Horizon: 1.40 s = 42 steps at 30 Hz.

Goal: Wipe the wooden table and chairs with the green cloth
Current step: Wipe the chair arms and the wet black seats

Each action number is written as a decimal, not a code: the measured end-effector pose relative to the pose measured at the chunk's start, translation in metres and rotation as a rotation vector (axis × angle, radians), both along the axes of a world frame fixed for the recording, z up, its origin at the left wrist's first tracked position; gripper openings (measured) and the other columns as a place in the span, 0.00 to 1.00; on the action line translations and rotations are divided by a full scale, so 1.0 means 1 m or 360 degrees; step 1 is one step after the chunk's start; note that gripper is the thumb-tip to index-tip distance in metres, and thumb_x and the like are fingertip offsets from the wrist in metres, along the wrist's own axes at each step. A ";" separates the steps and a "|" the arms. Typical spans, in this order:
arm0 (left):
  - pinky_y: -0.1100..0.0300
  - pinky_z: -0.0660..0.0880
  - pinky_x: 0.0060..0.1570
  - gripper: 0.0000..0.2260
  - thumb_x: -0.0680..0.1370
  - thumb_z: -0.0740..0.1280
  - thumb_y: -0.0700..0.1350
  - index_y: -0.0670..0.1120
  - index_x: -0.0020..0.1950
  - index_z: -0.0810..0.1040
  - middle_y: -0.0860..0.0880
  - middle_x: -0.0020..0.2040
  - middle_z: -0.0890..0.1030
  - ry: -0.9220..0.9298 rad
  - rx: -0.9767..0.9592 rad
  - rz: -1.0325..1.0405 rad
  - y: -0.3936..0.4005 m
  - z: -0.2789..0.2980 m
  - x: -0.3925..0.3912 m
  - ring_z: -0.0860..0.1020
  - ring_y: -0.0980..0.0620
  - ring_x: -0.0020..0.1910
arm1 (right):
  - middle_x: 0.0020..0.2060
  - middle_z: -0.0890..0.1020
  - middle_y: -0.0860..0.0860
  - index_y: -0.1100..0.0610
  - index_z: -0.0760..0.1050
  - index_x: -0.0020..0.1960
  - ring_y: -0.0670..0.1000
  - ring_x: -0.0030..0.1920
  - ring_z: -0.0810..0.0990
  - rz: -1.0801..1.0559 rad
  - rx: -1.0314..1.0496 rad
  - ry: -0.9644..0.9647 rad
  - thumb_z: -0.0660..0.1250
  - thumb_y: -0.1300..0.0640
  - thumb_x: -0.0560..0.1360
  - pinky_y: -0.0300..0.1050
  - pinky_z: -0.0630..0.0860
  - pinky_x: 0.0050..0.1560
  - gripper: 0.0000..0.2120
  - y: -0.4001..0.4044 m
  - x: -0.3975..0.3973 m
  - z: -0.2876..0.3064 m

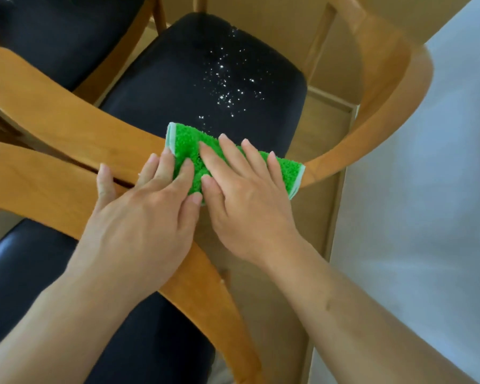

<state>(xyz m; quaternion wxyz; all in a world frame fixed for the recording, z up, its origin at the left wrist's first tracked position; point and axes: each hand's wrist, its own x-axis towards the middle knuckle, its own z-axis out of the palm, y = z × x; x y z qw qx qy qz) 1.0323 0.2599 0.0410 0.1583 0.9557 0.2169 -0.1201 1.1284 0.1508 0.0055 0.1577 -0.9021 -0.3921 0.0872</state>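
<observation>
I see the green cloth (234,159), a nubbly, looped-pile rag with a pale smooth hem at each short end, draped over the curved wooden backrest (75,117) of a chair, near the middle of the scene. The wood is honey-coloured, smooth and bent in a broad arc that sweeps round to the right. Beyond it lies the chair's black padded seat (205,79), rounded at its corners and speckled with small white specks. A second, similar backrest (39,184) crosses nearer to me, over another dark glossy seat (39,273). The floor (324,128) is pale tan; to the right is a pale grey surface (427,189).

The cloth's long axis runs from far left to near right, following the rail.

My left hand (150,200) lies with straight fingers on the rail and the cloth's left part. My right hand (247,189) presses flat on the cloth, fingers spread and straight.
</observation>
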 end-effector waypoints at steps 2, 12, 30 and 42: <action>0.39 0.37 0.71 0.29 0.77 0.36 0.58 0.56 0.78 0.47 0.53 0.79 0.46 -0.0011 -0.0059 -0.0057 -0.014 0.001 0.021 0.43 0.55 0.77 | 0.78 0.54 0.47 0.43 0.56 0.76 0.53 0.77 0.45 -0.0158 -0.0012 0.0028 0.42 0.44 0.80 0.48 0.32 0.72 0.25 -0.018 0.020 -0.001; 0.44 0.50 0.73 0.27 0.81 0.42 0.58 0.49 0.75 0.63 0.49 0.73 0.68 0.0002 -0.0164 0.0052 -0.043 -0.023 0.124 0.61 0.49 0.75 | 0.78 0.54 0.54 0.48 0.63 0.75 0.61 0.77 0.46 -0.0418 -0.0356 -0.0553 0.46 0.46 0.77 0.63 0.44 0.73 0.27 -0.093 0.179 0.028; 0.62 0.56 0.26 0.14 0.74 0.59 0.56 0.52 0.34 0.77 0.56 0.25 0.70 -0.0272 0.0130 0.0480 -0.038 -0.035 0.129 0.63 0.59 0.24 | 0.74 0.66 0.54 0.51 0.79 0.62 0.63 0.76 0.50 -0.0451 -0.0222 -0.0525 0.56 0.51 0.75 0.65 0.39 0.71 0.20 -0.083 0.154 0.026; 0.60 0.61 0.30 0.10 0.72 0.63 0.55 0.53 0.33 0.76 0.56 0.26 0.71 -0.0085 0.0208 0.0532 -0.040 -0.027 0.130 0.68 0.53 0.27 | 0.74 0.67 0.53 0.54 0.75 0.66 0.61 0.75 0.57 -0.0135 -0.0245 -0.0382 0.58 0.49 0.76 0.59 0.44 0.71 0.22 -0.100 0.172 0.044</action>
